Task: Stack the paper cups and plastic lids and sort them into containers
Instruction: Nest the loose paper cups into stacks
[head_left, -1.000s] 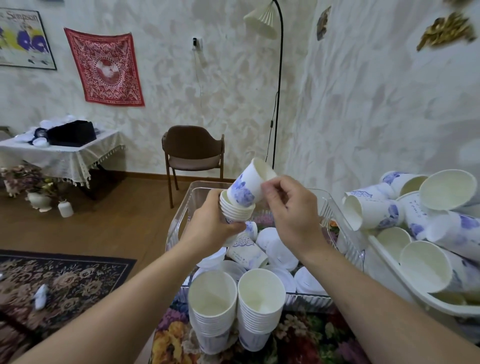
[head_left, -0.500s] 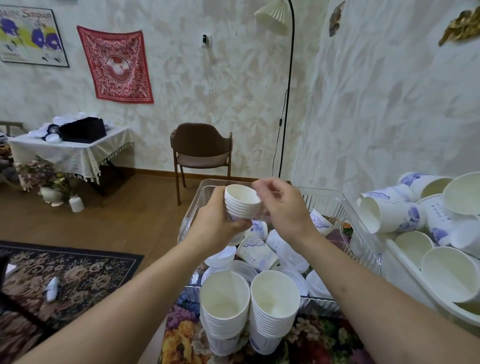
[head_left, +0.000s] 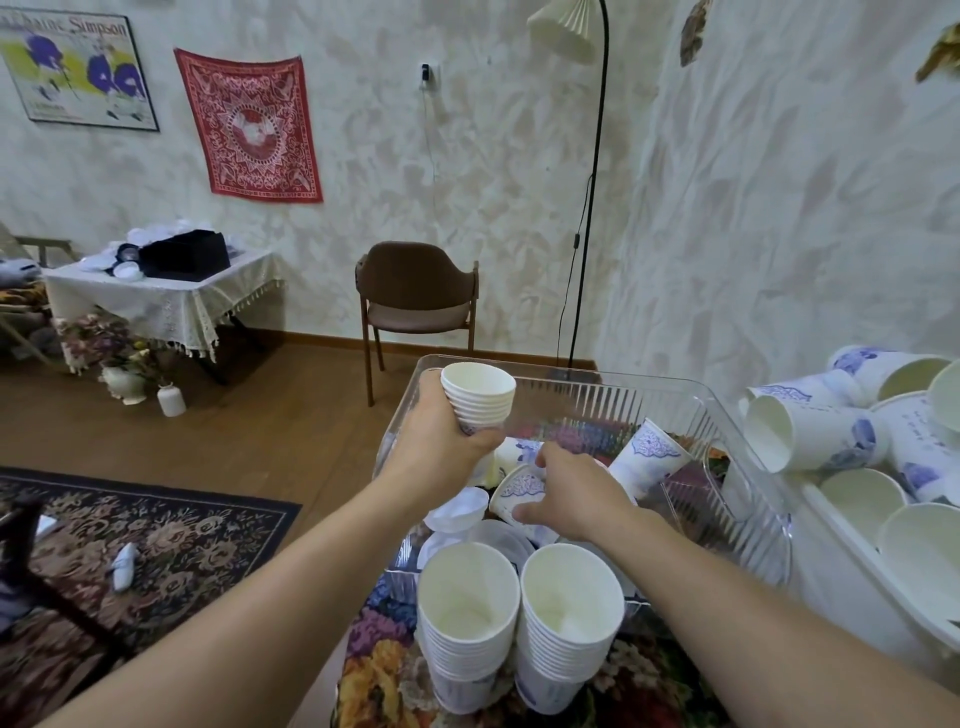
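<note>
Left hand (head_left: 441, 441) grips a nested cup stack (head_left: 479, 397) upright over the clear bin (head_left: 737, 415). Right hand (head_left: 571, 493) is down in the bin, fingers curled round a loose cup (head_left: 517, 491) lying on its side w/ mouth toward the person, just below-right of the stack. Right hand's clearly nearer, so it prob has to lift & turn that cup base-down to nest it
</note>
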